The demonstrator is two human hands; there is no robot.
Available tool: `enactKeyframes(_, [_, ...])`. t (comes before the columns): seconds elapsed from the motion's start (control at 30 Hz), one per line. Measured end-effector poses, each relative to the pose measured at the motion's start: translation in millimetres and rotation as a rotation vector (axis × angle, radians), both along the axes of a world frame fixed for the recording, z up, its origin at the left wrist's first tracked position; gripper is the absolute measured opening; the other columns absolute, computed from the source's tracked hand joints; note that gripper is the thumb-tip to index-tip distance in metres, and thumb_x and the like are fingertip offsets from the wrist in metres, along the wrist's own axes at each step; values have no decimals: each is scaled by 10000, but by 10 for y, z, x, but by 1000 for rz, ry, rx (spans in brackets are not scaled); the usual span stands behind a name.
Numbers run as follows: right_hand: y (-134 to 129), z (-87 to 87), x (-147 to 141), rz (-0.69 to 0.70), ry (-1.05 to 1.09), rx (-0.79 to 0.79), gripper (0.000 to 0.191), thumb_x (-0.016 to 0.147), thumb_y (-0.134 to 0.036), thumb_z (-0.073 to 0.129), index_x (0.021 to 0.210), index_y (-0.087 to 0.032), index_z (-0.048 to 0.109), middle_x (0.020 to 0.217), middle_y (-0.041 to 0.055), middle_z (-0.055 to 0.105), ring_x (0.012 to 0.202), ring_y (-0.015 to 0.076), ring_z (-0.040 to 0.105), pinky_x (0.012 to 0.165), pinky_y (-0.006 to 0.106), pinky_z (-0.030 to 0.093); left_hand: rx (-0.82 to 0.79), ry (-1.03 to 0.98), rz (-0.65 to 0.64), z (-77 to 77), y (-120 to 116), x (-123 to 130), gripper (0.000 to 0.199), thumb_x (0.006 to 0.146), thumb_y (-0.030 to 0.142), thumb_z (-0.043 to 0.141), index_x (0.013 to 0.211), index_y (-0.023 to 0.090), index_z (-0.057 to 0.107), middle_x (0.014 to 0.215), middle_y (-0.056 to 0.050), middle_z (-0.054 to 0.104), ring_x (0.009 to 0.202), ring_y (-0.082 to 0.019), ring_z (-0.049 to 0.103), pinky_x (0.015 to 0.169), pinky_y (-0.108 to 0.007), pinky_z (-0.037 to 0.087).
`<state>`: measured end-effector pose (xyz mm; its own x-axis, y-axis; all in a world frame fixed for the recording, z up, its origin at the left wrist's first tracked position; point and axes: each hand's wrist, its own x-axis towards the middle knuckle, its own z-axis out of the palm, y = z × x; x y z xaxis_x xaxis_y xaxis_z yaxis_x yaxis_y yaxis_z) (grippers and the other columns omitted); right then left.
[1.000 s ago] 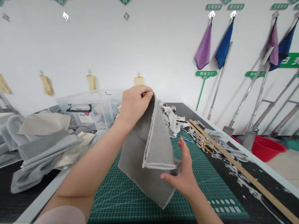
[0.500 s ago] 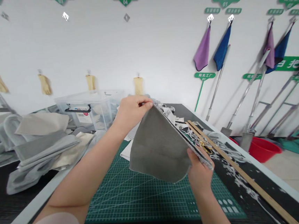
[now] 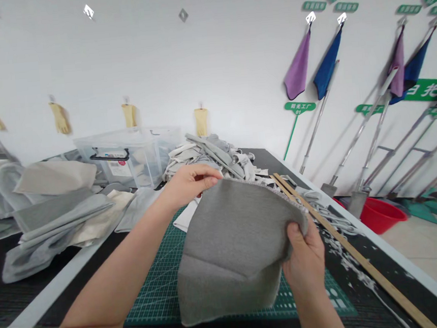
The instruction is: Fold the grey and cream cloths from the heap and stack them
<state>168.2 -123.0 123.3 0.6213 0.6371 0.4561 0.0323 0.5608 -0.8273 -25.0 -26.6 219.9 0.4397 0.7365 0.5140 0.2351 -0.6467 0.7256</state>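
Note:
A grey piece of cloth (image 3: 232, 234) hangs between my two hands, above a green cutting mat (image 3: 156, 287). At its upper left corner my left hand (image 3: 191, 184) pinches the edge between thumb and fingers. My right hand (image 3: 305, 251) grips the right side, thumb on the near face and fingers behind it. A fold runs across the lower part of the cloth, and the bottom edge droops toward the near side of the mat. Part of a white cloth (image 3: 185, 218) shows on the mat, left of the grey one.
Grey and beige cloths (image 3: 57, 208) lie heaped at the left. A clear plastic box (image 3: 126, 162) stands behind them, beside a pile of fabric pieces (image 3: 210, 154). Along the right run a wooden strip (image 3: 365, 263) and white scraps (image 3: 352, 264). A red basin (image 3: 383, 215) sits on the floor.
The cloth has turned from edge-on to showing its broad face and hangs lower. My left hand has moved down and slightly left; my right hand slightly right. The fabric pile behind is more exposed.

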Motion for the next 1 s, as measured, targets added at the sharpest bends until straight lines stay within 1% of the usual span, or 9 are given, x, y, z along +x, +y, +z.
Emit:
enactKeyframes(0.1, [0,13,15,-205,-151,127,221,684,-239,546,904,-216,537,889,7,539,817,134,509,745,288,370,39,80,9,-120,35,-63,167,675,239,527,784,172,635,644,4,548,470,-56,447,406,-163,366])
enactKeyframes(0.23, [23,-50,121,-456,-385,173,153,676,-170,562,827,-183,540,771,5,525,739,132,517,693,278,391,37,111,56,-188,54,-134,200,696,259,502,826,176,630,672,-4,547,470,-63,461,391,-170,372])
enactKeyframes(0.37, [74,-119,221,-583,-641,185,114,702,-131,529,809,-166,546,732,19,555,705,135,531,663,265,405,54,200,83,-222,72,-130,211,716,253,473,845,175,620,713,-16,563,535,-90,504,421,-182,400])
enactKeyframes(0.43, [97,-143,234,-596,-710,191,93,714,-135,519,796,-170,546,722,18,566,685,130,537,639,251,410,162,296,119,-266,85,-87,215,723,249,466,874,196,609,770,-21,576,644,-118,529,528,-218,435])
enactKeyframes(0.53, [107,-173,207,-592,-763,162,76,720,-151,520,787,-177,546,705,12,572,646,120,538,589,228,408,422,376,194,-378,57,35,312,701,269,506,1008,228,542,946,-39,548,859,-172,500,712,-303,422])
enactKeyframes(0.63, [94,-195,153,-569,-782,148,62,725,-162,515,775,-182,545,692,6,576,620,113,538,561,217,401,689,261,198,-516,-63,201,359,685,275,537,1039,220,509,1023,-50,522,941,-176,464,812,-334,374])
enactKeyframes(0.73, [81,-204,104,-534,-763,131,55,724,-170,515,767,-188,544,695,5,581,628,116,540,573,223,402,882,73,176,-626,-217,351,259,700,212,526,959,227,530,904,-19,585,858,-129,507,842,-315,355])
enactKeyframes(0.83, [78,-207,70,-446,-680,111,67,715,-167,523,774,-197,527,713,6,587,636,120,543,584,233,412,945,-12,174,-672,-308,443,211,691,155,529,887,231,539,797,-2,615,767,-110,528,765,-274,397])
enactKeyframes(1.0, [56,-209,38,-356,-591,118,82,698,-169,542,761,-206,505,709,1,585,631,126,539,568,238,418,936,-83,215,-683,-314,481,134,690,132,521,789,219,549,737,-8,617,711,-105,536,660,-235,413])
